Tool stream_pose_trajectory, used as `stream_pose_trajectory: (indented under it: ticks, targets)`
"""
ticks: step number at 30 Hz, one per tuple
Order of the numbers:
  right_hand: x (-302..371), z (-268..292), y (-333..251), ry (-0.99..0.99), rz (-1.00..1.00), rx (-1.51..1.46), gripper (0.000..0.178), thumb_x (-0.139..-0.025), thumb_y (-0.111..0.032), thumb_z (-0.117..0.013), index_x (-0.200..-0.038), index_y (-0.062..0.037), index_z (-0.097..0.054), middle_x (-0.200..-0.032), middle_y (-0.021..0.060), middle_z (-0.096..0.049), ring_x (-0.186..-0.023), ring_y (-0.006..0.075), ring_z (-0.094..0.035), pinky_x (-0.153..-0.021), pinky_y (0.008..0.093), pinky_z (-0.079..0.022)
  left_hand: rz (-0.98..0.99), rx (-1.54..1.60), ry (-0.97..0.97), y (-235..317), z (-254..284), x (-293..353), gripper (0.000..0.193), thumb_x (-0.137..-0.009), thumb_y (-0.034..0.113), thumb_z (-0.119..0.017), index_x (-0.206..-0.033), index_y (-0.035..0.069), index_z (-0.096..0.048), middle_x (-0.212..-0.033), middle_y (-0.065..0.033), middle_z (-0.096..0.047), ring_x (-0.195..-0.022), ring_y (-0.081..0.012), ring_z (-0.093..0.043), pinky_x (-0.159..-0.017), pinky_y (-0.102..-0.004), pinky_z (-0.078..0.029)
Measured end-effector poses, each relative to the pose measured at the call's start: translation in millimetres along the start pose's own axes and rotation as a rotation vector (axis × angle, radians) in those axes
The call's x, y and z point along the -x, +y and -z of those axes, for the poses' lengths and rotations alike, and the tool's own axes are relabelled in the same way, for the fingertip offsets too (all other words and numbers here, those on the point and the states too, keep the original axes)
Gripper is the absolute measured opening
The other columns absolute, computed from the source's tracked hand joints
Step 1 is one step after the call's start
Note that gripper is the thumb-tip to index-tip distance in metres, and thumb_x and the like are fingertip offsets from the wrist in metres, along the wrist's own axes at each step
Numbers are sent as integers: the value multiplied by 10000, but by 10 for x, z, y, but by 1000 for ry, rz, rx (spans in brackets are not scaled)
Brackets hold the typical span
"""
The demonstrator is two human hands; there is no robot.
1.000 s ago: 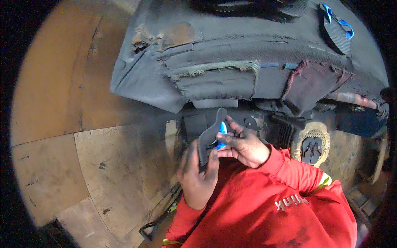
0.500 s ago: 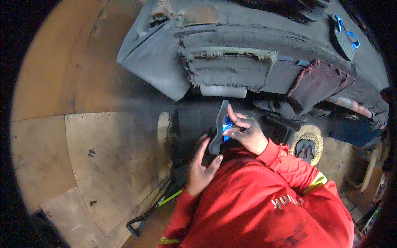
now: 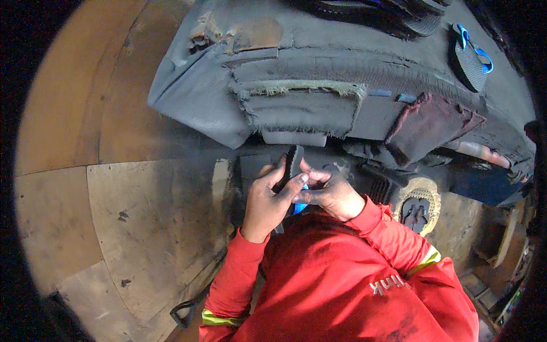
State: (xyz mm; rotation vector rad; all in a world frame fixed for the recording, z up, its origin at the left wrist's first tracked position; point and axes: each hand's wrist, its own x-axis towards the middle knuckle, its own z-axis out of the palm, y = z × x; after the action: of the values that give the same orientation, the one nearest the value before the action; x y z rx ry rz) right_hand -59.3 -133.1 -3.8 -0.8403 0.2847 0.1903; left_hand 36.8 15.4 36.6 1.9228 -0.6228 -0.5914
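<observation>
Dusty grey covering wraps the workbench (image 3: 325, 37), with a frayed grey cloth (image 3: 302, 111) and a reddish cloth (image 3: 437, 124) hanging along its near edge. Toward its far right corner lies a sandal (image 3: 472, 61) with blue straps. Off the middle of that near edge, in the air before the red top (image 3: 353, 268), is a dark sole (image 3: 293, 164), tilted up on its narrow side. The left hand (image 3: 265, 202) is clamped on it, thumb on one face and fingers behind. The right hand (image 3: 335, 195) seems pinched on a blue strap (image 3: 299, 207) against the sole; its fingertips are partly hidden. Likely light, springy foam, the sole should bend readily and hardly break; its ribbed rim offers the surest hold. The strap looks smoother and perhaps slippery, best pinched close to the sole.
</observation>
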Motion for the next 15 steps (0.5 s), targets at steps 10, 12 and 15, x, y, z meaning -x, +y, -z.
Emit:
stream_pose_trajectory:
  ticks: [10, 12, 15]
  targets:
    - [-111, 213, -167, 104, -234, 238, 361, -893, 18, -687, -1246, -27, -623, -1122, 21, -648, -1040, 130, -628, -906, 291, -527, 290, 429, -86, -212, -272, -197, 280, -939, 227, -679, -1083, -12, -696, -969, -27, -630, -877, -95, -557, -768, -270, -469]
    - [50, 89, -44, 170, 84, 367, 453, -852, 3, -734, -1289, -23, -616, -1109, 8, -617, -968, 105, -600, -859, 264, -501, 135, 502, -107, -215, -261, -30, 448, -952, 221, -667, -1326, -10, -582, -1168, -25, -643, -1012, -102, -582, -890, -263, -465]
    - [201, -20, 145, 367, 406, 910, 621, -779, -17, -783, -1355, -160, -600, -1099, 112, -608, -891, 184, -665, -779, 300, -538, 60, 605, -73, -136, -256, 125, 589, -945, 201, -678, -1447, -15, -458, -1274, -56, -607, -1076, -129, -590, -947, -276, -460]
